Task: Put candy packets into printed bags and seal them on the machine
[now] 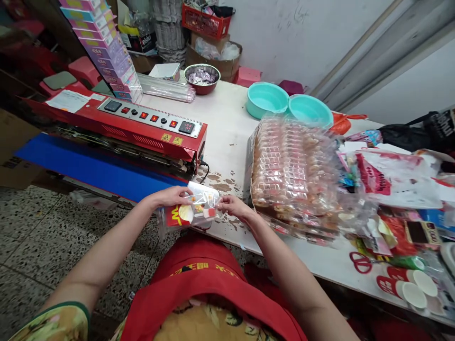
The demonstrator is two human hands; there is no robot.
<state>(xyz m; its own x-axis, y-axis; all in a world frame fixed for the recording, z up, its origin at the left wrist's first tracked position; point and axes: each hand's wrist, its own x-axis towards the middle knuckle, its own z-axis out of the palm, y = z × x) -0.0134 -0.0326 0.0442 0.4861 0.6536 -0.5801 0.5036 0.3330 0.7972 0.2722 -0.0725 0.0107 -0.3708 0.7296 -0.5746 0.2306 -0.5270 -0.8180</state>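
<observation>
Worktop (227, 121): I see a red machine (149, 128) at left, packet stack (293, 166) near front edge.
Left hand (174, 195): fingers gripping clear pouch (195, 212).
Right hand (233, 207): pinching its edge.

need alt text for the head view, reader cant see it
A person's left hand and right hand hold a clear printed packet at a white table, beside a red machine with a blue belt. To the right are stacked clear packages, with two turquoise basins behind them.
</observation>
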